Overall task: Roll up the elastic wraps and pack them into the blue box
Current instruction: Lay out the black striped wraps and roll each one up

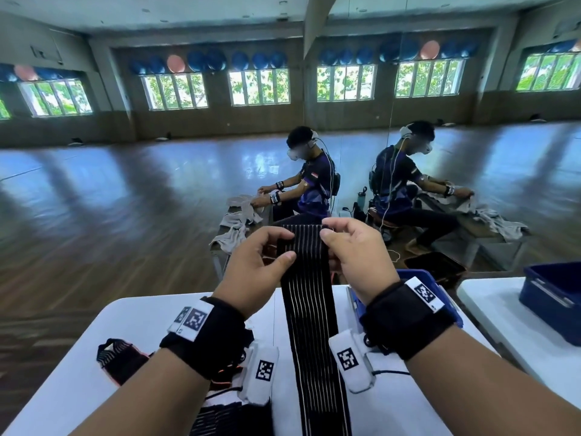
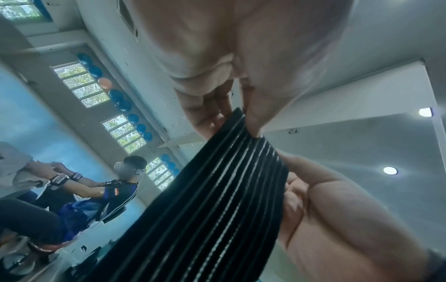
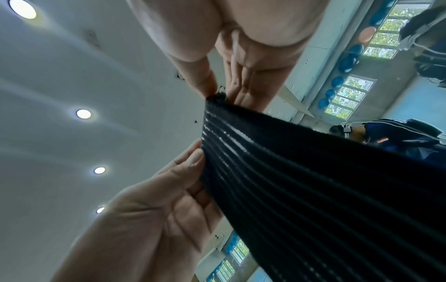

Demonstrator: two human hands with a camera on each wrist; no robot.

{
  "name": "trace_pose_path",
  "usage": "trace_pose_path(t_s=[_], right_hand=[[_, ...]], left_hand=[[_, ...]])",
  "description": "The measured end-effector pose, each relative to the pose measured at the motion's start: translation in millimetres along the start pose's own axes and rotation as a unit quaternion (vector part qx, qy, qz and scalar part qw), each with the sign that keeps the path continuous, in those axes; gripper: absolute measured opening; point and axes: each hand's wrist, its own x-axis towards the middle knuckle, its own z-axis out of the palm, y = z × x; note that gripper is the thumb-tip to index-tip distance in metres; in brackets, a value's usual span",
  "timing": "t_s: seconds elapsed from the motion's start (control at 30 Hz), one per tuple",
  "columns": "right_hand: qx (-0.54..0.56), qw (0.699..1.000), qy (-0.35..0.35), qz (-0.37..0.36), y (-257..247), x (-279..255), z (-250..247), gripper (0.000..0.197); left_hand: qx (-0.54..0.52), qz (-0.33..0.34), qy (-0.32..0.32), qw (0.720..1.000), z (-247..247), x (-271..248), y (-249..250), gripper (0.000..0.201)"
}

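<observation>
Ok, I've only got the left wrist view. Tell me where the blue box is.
Observer: The blue box sits on the white table, just beyond the right wrist.
Operator: Say how much wrap is rolled.
Observer: No roll shows; the striped wrap hangs flat from the left hand and right hand down across the table.
Operator: Name what else waits.
Observer: Another dark wrap lies on the table by the left wrist.

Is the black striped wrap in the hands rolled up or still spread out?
Spread out: the wrap hangs flat, a long strip, from the left hand and right hand pinching its top edge.
</observation>
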Motion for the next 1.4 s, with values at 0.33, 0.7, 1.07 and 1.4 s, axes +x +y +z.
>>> trace_pose_path(t_s=[0.33, 0.7, 1.07, 1.4], right_hand=[[-0.063, 0.997, -0.038, -0.022, 5.4, -22.8, -22.6, 0.045], [-0.294, 0.952, -0.048, 0.070, 87.2, 40.1, -24.1, 0.042], [-0.252, 0.956, 0.056, -0.138, 1.1, 87.2, -8.4, 0.035], [-0.407, 0.910, -0.075, 0.020, 122.0, -20.3, -38.4, 0.017]], left_hand=[[-0.088, -0.047, 0.007, 0.995, -5.7, -17.3, 10.1, 0.025], [0.157, -0.160, -0.049, 0.973, 26.0, 14.6, -70.3, 0.025], [0.086, -0.011, 0.083, 0.993, 5.1, 98.6, -16.2, 0.025], [0.216, -0.101, -0.104, 0.966, 32.1, -54.0, -98.1, 0.020]])
